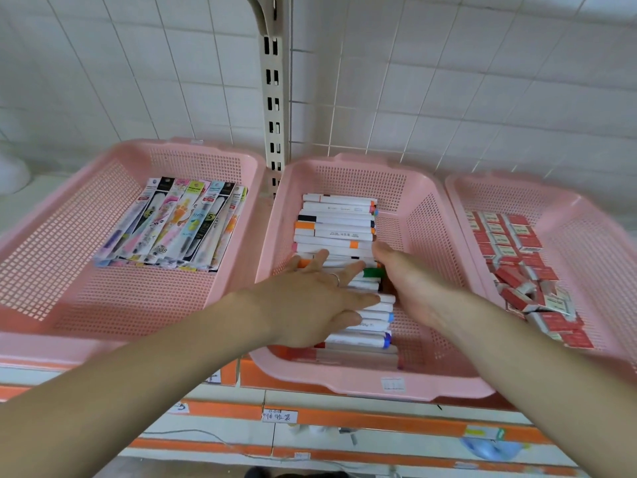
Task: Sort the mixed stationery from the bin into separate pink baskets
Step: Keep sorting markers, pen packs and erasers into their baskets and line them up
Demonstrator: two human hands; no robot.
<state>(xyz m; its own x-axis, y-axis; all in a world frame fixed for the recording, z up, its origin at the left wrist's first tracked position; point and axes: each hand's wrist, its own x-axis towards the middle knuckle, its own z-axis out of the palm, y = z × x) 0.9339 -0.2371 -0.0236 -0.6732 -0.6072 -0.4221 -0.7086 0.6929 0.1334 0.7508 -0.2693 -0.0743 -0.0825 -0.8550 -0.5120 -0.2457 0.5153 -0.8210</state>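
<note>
Your left hand (310, 298) lies flat on the row of white markers (337, 222) in the middle pink basket (431, 384). Its fingers (320, 257) are straight and fanned apart, clamped on nothing, with a ring (336, 279) on one of them. Your right hand (410, 288) stands on edge against the capped ends just right of those fingers, thumb raised. Its other fingers seem to stretch down along the caps, but their tips are hidden behind the hand, so take that as likely, not certain. The markers lie side by side across the basket: some directly under your left fingertips, more beyond them toward the wall, more beneath your palm. Expect them to be light, stiff and smooth-barrelled; round plastic bodies roll readily and slide against one another, so a flat palm on top steadies the row while the right hand squares the ends. If you lift any, pinch across the middle of the barrel, or gather a few between thumb and fingers, not by the caps, which could pull off. They do not look fragile. Left of your left fingers, the packaged pens (179, 222) in the left pink basket (69, 236) are thin, flexible sleeves, likely slippery in a stack. Right of your right fingers, the small red-and-white boxes (510, 243) in the right pink basket (586, 236) look light and crushable, best held by their flat faces. The bin is out of view
</note>
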